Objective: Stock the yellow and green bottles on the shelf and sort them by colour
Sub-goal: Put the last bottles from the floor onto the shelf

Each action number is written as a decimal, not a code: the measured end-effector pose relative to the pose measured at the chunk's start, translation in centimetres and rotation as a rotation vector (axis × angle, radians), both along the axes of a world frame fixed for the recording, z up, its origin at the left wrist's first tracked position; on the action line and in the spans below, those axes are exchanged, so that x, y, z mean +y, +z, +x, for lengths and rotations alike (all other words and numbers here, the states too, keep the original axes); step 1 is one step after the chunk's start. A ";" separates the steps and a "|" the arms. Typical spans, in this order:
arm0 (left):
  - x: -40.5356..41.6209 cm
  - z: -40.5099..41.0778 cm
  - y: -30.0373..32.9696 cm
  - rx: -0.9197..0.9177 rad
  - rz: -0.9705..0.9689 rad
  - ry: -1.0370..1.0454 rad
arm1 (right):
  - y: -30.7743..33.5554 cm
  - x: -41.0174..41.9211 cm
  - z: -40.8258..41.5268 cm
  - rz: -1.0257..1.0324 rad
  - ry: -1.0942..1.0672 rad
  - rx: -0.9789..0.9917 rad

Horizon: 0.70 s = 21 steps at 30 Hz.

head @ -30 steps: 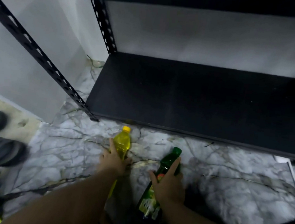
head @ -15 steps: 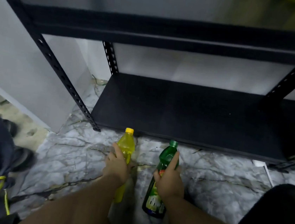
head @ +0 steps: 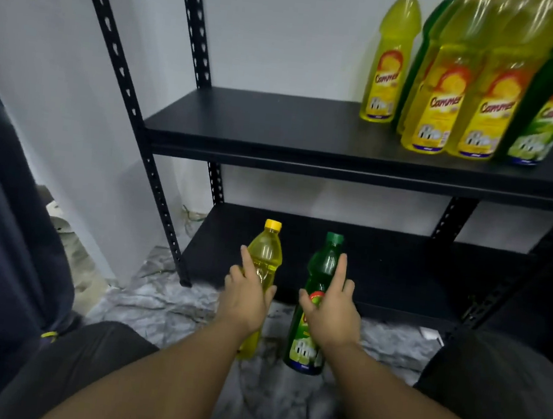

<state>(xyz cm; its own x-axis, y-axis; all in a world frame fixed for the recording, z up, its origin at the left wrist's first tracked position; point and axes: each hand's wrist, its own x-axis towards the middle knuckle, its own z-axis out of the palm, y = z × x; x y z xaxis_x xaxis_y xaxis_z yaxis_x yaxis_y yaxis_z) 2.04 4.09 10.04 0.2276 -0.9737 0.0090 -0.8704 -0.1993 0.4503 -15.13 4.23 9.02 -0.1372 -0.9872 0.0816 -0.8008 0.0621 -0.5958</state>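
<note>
A black metal shelving unit [head: 311, 134] fills the centre and right of the frame, with perforated uprights running to the upper left. Its middle shelf [head: 261, 121] is bare on the left. At the upper right of the frame this shelf carries a cluster of stocked bottles: several yellow bottles [head: 437, 89] with a green bottle [head: 552, 103] at the right end and another green one partly hidden behind the yellow ones. The bottom shelf [head: 398, 275] appears bare. The marble-patterned floor [head: 161, 303] lies below it.

At lower centre, the yellow bottle [head: 264, 259] is held upright in the left hand [head: 245, 300], fingers wrapped around its body. Just beside it to the right, the green bottle [head: 324, 273] is held upright in the right hand [head: 332, 314], index finger extended up the neck. Whether their bases rest on the floor or sit clear of it cannot be told.

Step in hand: transfer of one bottle of each colour from floor level toward the shelf. The next move likely calls for raising both bottles to the middle shelf, setting the yellow one against the yellow group and the green one with the green. Because the colours at the upper right are partly mixed, some regrouping may be required.
</note>
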 end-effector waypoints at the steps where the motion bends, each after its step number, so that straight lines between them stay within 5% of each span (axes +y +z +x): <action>1: 0.3 -0.5 1.0 0.014 -0.022 0.004 | 1.0 0.3 -0.3 -0.031 -0.004 -0.016; 21: -2.8 -4.4 17.9 0.250 -0.511 -0.081 | 18.3 -0.9 -2.4 -0.544 0.032 -0.131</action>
<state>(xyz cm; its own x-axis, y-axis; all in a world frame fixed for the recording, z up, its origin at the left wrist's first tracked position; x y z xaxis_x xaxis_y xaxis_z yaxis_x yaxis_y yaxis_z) -2.38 1.27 27.90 0.2084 -0.8741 0.4388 -0.7283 0.1608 0.6661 -17.51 3.33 27.32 -0.1505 -0.8117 0.5644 -0.7145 -0.3052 -0.6295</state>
